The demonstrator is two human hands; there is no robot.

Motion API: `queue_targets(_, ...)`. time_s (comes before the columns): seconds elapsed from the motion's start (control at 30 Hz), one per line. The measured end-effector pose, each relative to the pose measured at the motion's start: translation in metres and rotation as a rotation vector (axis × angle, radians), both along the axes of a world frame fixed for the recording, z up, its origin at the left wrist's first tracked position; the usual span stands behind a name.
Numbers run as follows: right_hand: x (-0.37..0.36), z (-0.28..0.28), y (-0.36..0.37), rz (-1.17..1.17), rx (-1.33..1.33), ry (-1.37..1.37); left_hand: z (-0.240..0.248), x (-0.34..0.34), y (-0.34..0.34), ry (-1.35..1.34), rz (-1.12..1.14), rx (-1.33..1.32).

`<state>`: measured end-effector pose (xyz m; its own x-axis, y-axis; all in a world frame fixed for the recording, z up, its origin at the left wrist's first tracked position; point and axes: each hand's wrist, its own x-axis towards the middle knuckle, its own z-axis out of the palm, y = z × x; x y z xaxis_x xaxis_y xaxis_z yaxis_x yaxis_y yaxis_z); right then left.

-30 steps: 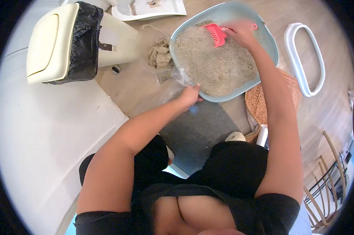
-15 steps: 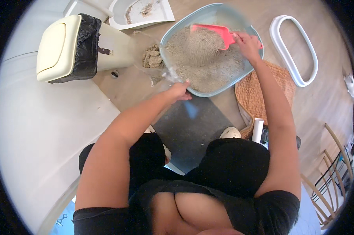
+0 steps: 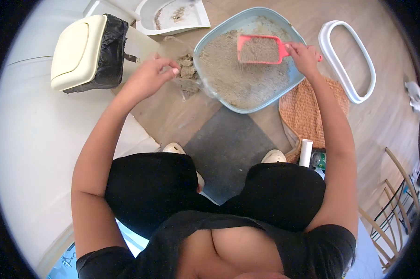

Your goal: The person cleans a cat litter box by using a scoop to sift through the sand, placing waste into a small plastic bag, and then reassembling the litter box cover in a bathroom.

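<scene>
My right hand [image 3: 304,58] is closed around the handle of a red slotted litter scoop [image 3: 280,50], held over a light-blue litter box [image 3: 299,80]. Grey-beige granular litter [image 3: 247,88] covers much of the box's bottom. More of it fills the scoop, and some trickles from its lower edge. My left hand [image 3: 152,76] hovers left of the box with its fingers apart and bent, and I see nothing in them. Just beyond its fingertips, a clear plastic bag [image 3: 187,88] holding clumped litter [image 3: 187,70] lies against the box's left side.
A cream bin [image 3: 79,53] with a black liner stands at the left, by a white panel. Behind is a soiled white tray [image 3: 191,18]. To the right lie a white oval rim [image 3: 370,65] and a woven mat [image 3: 303,107]. A dark mat [image 3: 228,144] is between my feet.
My left hand has left the box's near-left rim and moved left and up, beside the bag. The scoop has shifted slightly right and down, with less litter pouring off it.
</scene>
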<state>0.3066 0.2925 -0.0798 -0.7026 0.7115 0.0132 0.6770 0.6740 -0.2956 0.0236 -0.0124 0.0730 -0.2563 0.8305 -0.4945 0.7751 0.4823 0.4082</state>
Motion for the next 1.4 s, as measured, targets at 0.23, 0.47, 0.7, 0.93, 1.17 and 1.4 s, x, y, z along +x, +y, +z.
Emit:
queue_targets(0.23, -0.026, 0.001, 0.0, -0.135, 0.272, -0.243, -0.003, -0.014, -0.001, 0.111, -0.056, 0.22)
queue_targets(0.47, -0.078, -0.011, 0.002, -0.066, 0.336, -0.28, -0.001, -0.027, -0.014, 0.011, 0.038, 0.087)
queue_targets(0.7, -0.083, -0.021, -0.023, 0.002, 0.17, -0.244, -0.007, -0.041, -0.022, -0.032, 0.078, 0.104)
queue_targets(0.93, -0.088, -0.03, -0.027, 0.039, -0.011, -0.204, -0.014, -0.041, -0.013, -0.036, 0.06, 0.101)
queue_targets(1.17, -0.035, -0.028, -0.003, -0.021, -0.398, 0.316, -0.016, -0.039, -0.014, 0.015, 0.078, 0.11)
queue_targets(1.4, -0.018, -0.005, 0.014, -0.054, -0.219, 0.198, -0.027, -0.042, -0.004, 0.02, 0.056, 0.156)
